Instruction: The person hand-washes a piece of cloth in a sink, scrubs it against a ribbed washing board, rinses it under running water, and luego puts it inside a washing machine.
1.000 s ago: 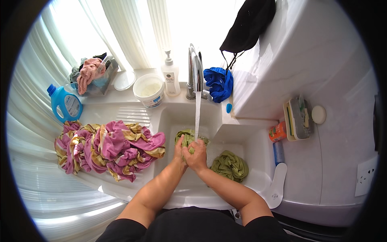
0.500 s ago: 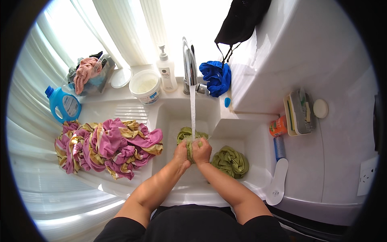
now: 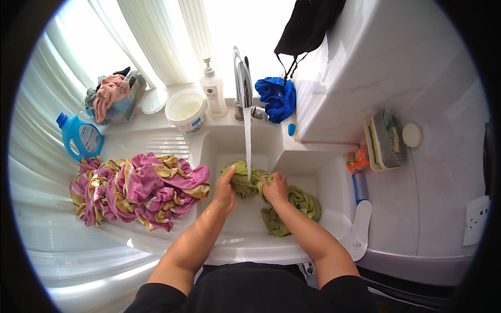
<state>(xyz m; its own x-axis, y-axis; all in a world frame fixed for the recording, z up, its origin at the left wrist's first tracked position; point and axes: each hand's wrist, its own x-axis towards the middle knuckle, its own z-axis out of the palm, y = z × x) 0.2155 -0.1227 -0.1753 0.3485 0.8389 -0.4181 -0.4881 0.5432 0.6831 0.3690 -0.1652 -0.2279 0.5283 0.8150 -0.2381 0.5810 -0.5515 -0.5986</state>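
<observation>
Both arms reach up into white sink. Left hand and right hand side by side, fingers curled tight round green cloth. Cloth bunched under water stream. Its long end trails down to right, lying on sink bottom. Pink and yellow cloth heaped on left drainer.

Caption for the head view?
Both hands, left and right, grip a green cloth under the running tap in a sink.
</observation>
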